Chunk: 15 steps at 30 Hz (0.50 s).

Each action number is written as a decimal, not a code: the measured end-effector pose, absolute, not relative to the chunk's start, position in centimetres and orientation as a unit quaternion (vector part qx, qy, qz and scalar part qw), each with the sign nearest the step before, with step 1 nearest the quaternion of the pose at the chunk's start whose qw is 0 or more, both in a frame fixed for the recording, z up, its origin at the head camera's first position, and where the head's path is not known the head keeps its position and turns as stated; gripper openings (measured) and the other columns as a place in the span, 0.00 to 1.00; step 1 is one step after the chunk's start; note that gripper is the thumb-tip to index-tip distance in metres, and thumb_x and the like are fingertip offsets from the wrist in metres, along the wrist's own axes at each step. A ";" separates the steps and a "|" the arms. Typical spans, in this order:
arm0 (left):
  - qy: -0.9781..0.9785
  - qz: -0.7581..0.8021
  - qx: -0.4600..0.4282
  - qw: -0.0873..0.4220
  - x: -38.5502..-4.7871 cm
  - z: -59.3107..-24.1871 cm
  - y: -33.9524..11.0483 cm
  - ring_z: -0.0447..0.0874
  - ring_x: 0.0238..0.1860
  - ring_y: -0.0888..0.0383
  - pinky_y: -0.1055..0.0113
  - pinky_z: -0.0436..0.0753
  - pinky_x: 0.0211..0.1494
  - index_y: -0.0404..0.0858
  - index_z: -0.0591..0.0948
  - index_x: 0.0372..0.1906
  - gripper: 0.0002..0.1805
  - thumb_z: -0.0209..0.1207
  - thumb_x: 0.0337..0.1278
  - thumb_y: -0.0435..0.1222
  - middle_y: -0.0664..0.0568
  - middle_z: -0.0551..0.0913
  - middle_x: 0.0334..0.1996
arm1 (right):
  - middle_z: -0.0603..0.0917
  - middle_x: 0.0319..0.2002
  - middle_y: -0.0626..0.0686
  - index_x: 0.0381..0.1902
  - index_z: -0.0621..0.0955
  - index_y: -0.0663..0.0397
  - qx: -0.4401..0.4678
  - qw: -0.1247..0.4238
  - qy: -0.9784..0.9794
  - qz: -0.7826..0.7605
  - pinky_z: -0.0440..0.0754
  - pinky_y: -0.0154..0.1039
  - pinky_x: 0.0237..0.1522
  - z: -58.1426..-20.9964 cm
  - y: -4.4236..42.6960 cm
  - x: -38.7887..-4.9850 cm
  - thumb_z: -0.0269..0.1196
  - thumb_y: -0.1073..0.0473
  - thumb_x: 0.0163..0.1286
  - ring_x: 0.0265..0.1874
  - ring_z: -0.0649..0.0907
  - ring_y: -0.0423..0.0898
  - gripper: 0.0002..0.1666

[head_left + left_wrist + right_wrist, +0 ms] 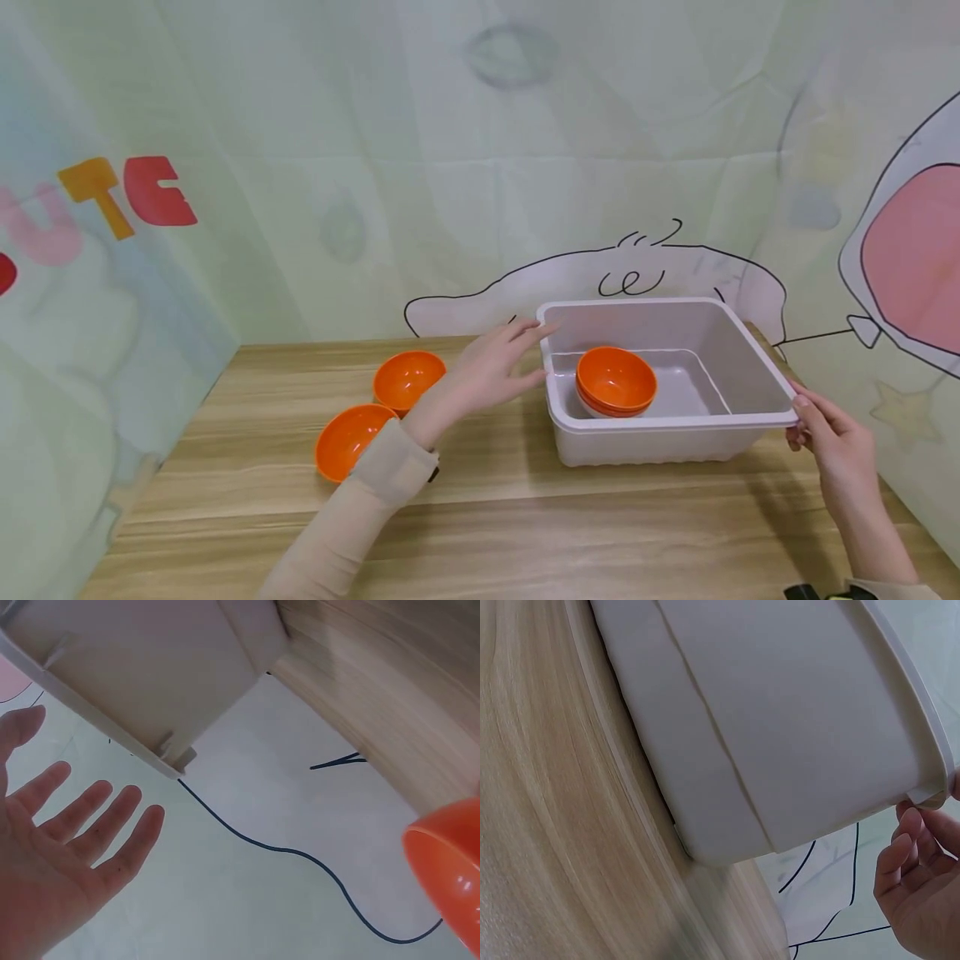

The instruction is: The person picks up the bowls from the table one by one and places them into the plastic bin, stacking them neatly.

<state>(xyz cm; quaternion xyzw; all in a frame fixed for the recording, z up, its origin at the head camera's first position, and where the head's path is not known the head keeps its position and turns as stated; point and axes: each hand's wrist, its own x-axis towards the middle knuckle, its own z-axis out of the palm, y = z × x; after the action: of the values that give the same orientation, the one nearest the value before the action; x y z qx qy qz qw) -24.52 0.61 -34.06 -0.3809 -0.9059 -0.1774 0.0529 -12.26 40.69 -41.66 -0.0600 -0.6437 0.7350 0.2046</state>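
Note:
A pale grey plastic tub stands on the table, with a small stack of orange bowls inside at its left. My right hand pinches the tub's rim at the near right corner, thumb on top and curled fingers beneath; the right wrist view shows this hand under the rim. At the tub's left side my left hand reaches out with fingers spread. In the left wrist view that hand is apart from the tub, palm showing and holding nothing.
Two more orange bowls, a far one and a near one, sit on the wooden table left of the tub, partly behind my left arm. A printed cloth backdrop hangs close behind the table and along its sides.

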 end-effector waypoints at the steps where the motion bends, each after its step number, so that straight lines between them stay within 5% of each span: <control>1: -0.907 -0.176 -0.380 0.053 -24.5 -34.2 0.4 0.70 0.66 0.49 0.53 0.71 0.67 0.52 0.63 0.72 0.33 0.56 0.64 0.48 0.50 0.67 0.69 | 0.83 0.24 0.42 0.46 0.86 0.47 -0.060 0.204 -0.644 0.735 0.74 0.29 0.21 -41.7 40.7 -12.3 0.59 0.60 0.69 0.20 0.78 0.36 0.12; 15: -0.922 -0.169 -0.346 0.051 -24.7 -35.9 -1.7 0.67 0.69 0.53 0.53 0.72 0.67 0.55 0.65 0.71 0.32 0.57 0.62 0.50 0.55 0.67 0.69 | 0.83 0.25 0.43 0.48 0.86 0.47 -0.064 0.204 -0.643 0.735 0.75 0.29 0.22 -41.6 40.7 -12.2 0.59 0.60 0.70 0.20 0.78 0.37 0.13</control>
<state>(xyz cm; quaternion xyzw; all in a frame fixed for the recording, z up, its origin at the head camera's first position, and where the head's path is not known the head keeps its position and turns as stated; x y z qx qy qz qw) -24.67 -1.73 -35.87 -0.3458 -0.9216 -0.1691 0.0511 -12.24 40.71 -41.63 -0.0644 -0.6430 0.7353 0.2042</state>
